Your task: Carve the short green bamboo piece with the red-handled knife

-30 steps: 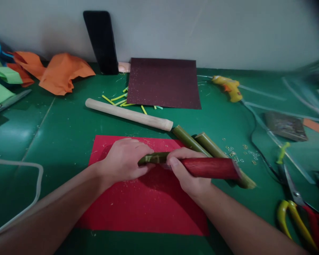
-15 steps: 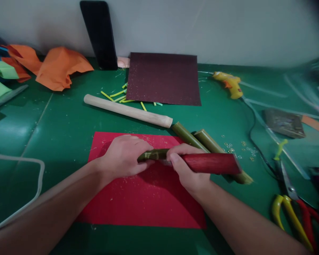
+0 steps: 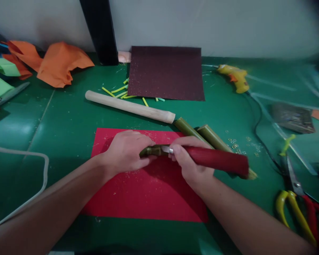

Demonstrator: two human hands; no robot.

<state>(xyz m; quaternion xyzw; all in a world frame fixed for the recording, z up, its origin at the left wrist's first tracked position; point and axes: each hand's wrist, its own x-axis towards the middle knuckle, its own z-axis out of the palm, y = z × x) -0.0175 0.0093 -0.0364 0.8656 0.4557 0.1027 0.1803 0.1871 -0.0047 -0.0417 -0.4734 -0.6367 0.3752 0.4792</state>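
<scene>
My left hand (image 3: pixel 126 150) is closed around a short dark green bamboo piece (image 3: pixel 155 150) above a red sheet (image 3: pixel 149 194). In my right hand (image 3: pixel 192 159) is a knife (image 3: pixel 218 158) with a thick red handle and a metal collar. Its short blade points left and lies against the bamboo; the tip is hard to make out. Pale shavings are scattered over the sheet. Just beyond my right hand rest two green bamboo sticks (image 3: pixel 192 131), (image 3: pixel 215 137), partly covered by the knife handle. A peeled pale stick (image 3: pixel 130 107) lies behind the sheet.
A dark brown sheet (image 3: pixel 166 72) covers some yellow-green strips. Right of it are a yellow glue gun (image 3: pixel 235 78) and its cord. Scissors (image 3: pixel 297 187) lie near my right forearm. Orange paper (image 3: pixel 60 63) is at the back left, beside a leaning phone (image 3: pixel 101 32).
My right hand and the knife have shifted slightly right along the bamboo, exposing the metal collar and part of the blade. My left hand keeps its hold. The view has tilted slightly downward.
</scene>
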